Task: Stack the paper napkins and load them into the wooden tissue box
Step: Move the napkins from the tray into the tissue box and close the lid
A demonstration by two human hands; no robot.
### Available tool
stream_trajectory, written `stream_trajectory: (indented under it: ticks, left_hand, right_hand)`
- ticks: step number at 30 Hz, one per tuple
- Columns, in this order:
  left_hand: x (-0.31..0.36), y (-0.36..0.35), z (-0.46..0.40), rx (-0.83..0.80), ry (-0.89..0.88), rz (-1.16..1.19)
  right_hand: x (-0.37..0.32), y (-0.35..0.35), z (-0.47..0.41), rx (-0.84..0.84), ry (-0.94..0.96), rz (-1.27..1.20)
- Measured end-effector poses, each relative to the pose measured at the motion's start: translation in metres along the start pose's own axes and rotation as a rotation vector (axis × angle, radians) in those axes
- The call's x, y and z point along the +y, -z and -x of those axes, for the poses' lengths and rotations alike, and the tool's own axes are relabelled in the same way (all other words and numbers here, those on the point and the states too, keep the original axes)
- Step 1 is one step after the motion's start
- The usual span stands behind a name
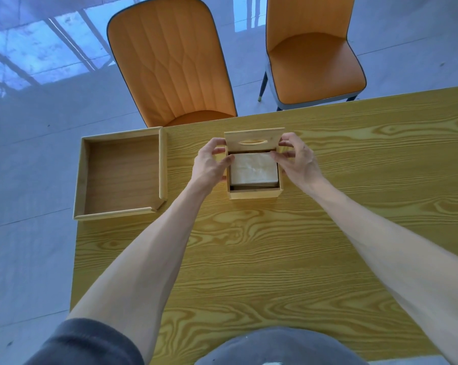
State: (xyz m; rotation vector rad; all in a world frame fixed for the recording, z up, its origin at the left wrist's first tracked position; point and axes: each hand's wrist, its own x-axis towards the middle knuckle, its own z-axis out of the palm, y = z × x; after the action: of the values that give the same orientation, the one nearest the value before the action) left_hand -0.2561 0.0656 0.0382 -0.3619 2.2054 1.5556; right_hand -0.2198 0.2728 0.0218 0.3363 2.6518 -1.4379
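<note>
A small wooden tissue box point(254, 193) stands on the yellow wood-grain table point(275, 246). A stack of white paper napkins point(253, 169) lies inside it. The slotted wooden lid point(254, 139) sits over the box's far part, tilted up, leaving the napkins uncovered. My left hand point(209, 164) grips the lid's left edge and touches the box's left wall. On the other side, my right hand point(296, 159) holds the lid's right edge, with fingertips at the napkins' far right corner.
A shallow wooden tray point(81, 180) with nothing in it overhangs the table's left edge. Two orange chairs point(175, 64) point(315, 61) stand beyond the far edge of the table. Grey tiled floor lies to the left.
</note>
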Motion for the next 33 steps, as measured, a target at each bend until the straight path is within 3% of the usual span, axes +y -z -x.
stream_trajectory:
  ticks: [5,10,16,33]
  left_hand:
    - [0.001,0.001,0.004,0.014,0.065,0.102]
    - [0.005,0.007,0.012,-0.091,0.221,0.243]
    - [0.028,0.013,0.021,-0.205,0.324,0.224]
    - [-0.003,0.017,0.055,-0.138,0.293,0.054]
  right_hand:
    - [-0.002,0.010,0.003,-0.049,-0.121,-0.170]
    - [-0.021,0.016,0.004,-0.109,-0.327,-0.351]
    - [-0.040,0.025,0.003,-0.194,-0.517,-0.443]
    - [-0.022,0.027,0.040,-0.173,-0.445,-0.405]
